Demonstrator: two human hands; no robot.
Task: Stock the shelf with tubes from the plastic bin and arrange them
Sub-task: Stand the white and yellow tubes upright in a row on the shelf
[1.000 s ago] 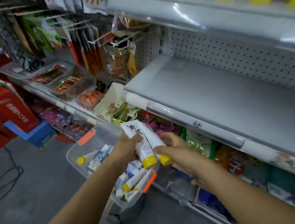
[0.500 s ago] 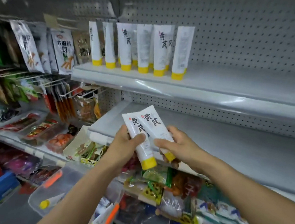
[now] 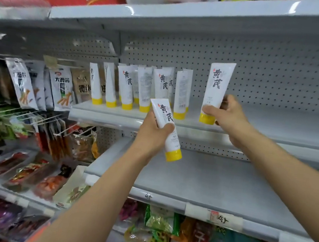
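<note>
The right hand (image 3: pixel 230 115) grips a white plastic tube (image 3: pixel 217 92) by its lower body, fingers (image 3: pixel 209 111) wrapped around it just above the yellow cap. The tube stands upright, cap down, flat crimped end up, its cap at the middle shelf (image 3: pixel 277 125), to the right of the stocked row; contact with the shelf surface cannot be confirmed.

The left hand (image 3: pixel 154 129) holds a second tube (image 3: pixel 167 127) around its midsection, fingers closed on it. This tube is tilted, yellow cap pointing down and to the right, in front of the shelf edge.

A row of matching tubes (image 3: pixel 140 89) stands cap-down at the left of the same shelf: smooth white bodies, cylindrical yellow caps, black characters printed on some faces. The backing panel is grey perforated metal. The lower shelf (image 3: pixel 217 182) is smooth grey sheet metal. Glossy snack packets (image 3: pixel 61 86) hang on wire hooks at far left.
</note>
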